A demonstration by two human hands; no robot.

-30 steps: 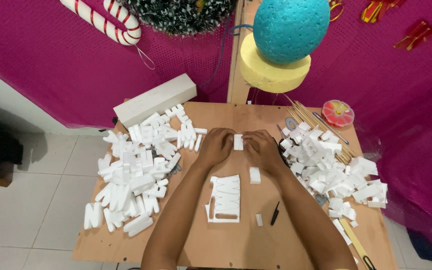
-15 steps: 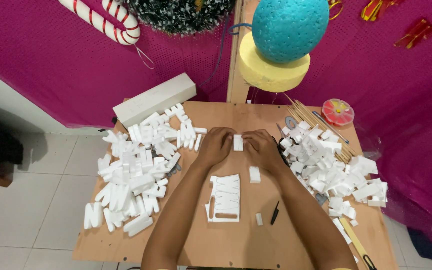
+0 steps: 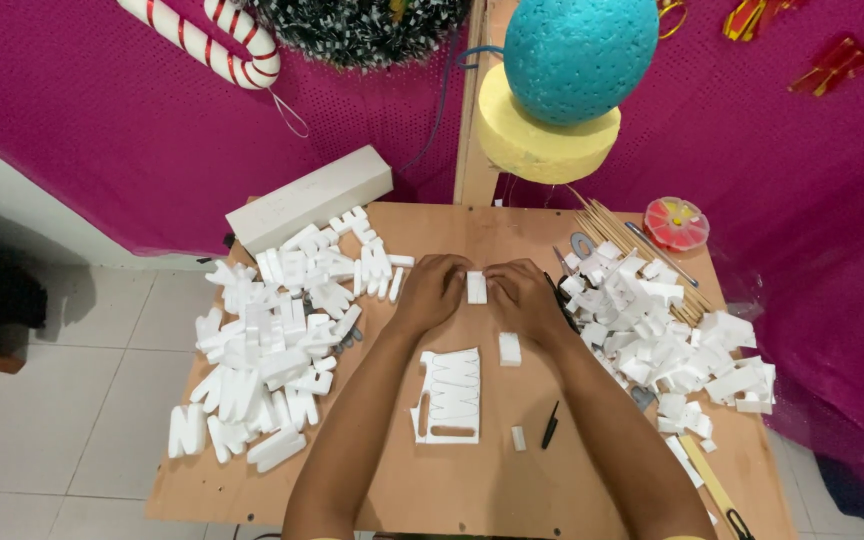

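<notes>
Both hands (image 3: pixel 477 290) pinch a small white foam block (image 3: pixel 476 287) between them.

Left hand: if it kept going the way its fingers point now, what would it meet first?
The left hand points right, toward the small white foam piece it already touches; just beyond is the right hand, gripping the other side. Depth looks level.

A long white rectangular box (image 3: pixel 310 198) lies at the far left corner of the tabletop (image 3: pixel 452 500). A small round container (image 3: pixel 676 223), red and yellow, stands at the far right corner.
</notes>
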